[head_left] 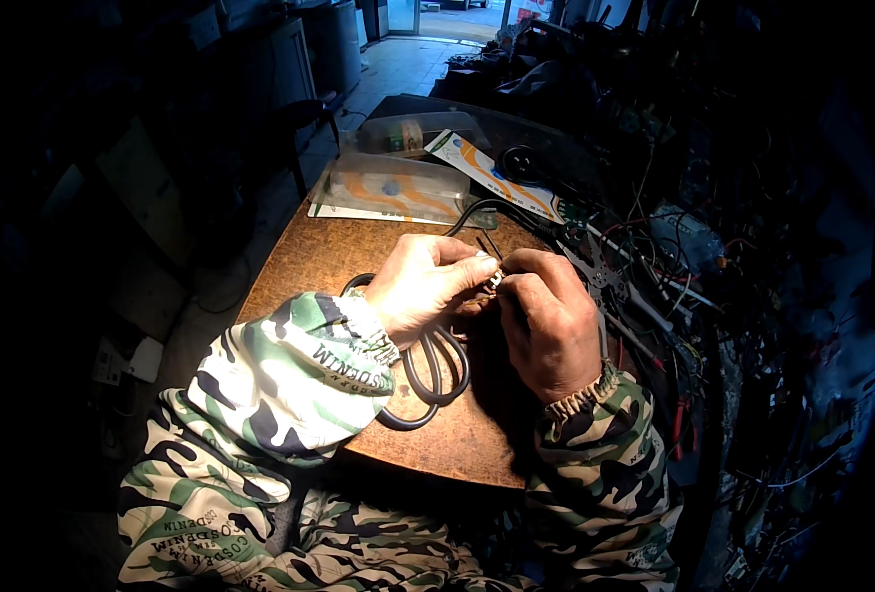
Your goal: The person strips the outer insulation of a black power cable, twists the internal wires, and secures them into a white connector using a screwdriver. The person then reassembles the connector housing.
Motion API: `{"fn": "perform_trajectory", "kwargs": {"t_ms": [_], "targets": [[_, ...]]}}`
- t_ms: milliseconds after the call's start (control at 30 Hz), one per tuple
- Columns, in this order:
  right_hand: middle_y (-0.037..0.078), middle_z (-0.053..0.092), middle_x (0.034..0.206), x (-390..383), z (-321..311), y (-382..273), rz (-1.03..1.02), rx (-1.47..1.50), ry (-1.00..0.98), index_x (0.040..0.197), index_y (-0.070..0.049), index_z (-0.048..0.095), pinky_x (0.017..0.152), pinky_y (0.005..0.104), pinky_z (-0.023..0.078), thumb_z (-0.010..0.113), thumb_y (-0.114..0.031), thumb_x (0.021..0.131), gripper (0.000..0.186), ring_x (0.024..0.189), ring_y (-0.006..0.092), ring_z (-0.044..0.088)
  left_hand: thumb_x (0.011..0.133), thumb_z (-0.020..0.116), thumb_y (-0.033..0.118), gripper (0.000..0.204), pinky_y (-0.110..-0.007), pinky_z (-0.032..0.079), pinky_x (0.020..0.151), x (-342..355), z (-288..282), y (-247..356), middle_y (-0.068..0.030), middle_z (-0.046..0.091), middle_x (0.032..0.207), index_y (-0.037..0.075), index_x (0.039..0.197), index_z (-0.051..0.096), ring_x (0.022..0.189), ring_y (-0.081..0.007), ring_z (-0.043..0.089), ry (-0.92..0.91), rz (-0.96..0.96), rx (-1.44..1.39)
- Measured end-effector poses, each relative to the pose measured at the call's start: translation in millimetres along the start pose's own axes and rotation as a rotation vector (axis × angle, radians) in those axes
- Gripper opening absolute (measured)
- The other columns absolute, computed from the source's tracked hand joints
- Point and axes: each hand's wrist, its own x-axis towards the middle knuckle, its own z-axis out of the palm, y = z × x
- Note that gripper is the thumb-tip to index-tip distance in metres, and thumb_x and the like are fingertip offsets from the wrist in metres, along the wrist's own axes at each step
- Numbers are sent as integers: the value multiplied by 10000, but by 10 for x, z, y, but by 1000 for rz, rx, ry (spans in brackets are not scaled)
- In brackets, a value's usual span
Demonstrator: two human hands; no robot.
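Closely, left hand [424, 279] and right hand [556, 321] around a small part [496, 280].

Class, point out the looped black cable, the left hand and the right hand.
Looped black cable [465, 375]: head view, right side of its loop.
Left hand [416, 289]: head view, near the thumb's base.
Right hand [557, 321]: head view, back of the hand.

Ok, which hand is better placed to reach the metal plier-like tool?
Probably the right hand: the plier-like tool lies to its right; the left hand would reach across. Both seem to pinch a small pale piece.
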Motion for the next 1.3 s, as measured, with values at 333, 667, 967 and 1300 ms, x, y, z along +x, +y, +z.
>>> {"fn": "perform_trajectory", "kwargs": {"t_ms": [333,667,967,1300], "targets": [[159,663,1022,-52,-54,57,179,241,-50,936,16,670,775,348,553,710,23,756,184,929,303,682,927,705,191,311,-235,555,701,4,-43,-5,-84,681,927,-53,1096,613,764,-124,664,-18,44,-11],[96,662,987,-7,-204,79,657,742,-1,1065,54,620,738,250,537,655,-11,879,200,855,115,634,928,703,191,358,-284,574,803,33,-55,4,-124,682,1010,-55,1156,580,899,-192,699,23,153,-18],[53,679,749,-34,-213,99,729,662,-109,969,65,679,590,228,479,684,-41,881,138,657,76,607,874,741,72,265,-254,563,770,-1,31,58,-106,697,944,-78,1064,631,851,-122,668,103,258,178],[142,708,758,-100,-136,86,660,403,-56,904,58,683,621,261,519,712,-74,851,145,683,146,679,850,761,54,266,-247,558,776,-19,19,63,-85,696,971,-47,1065,640,858,-105,660,49,251,243]]}}
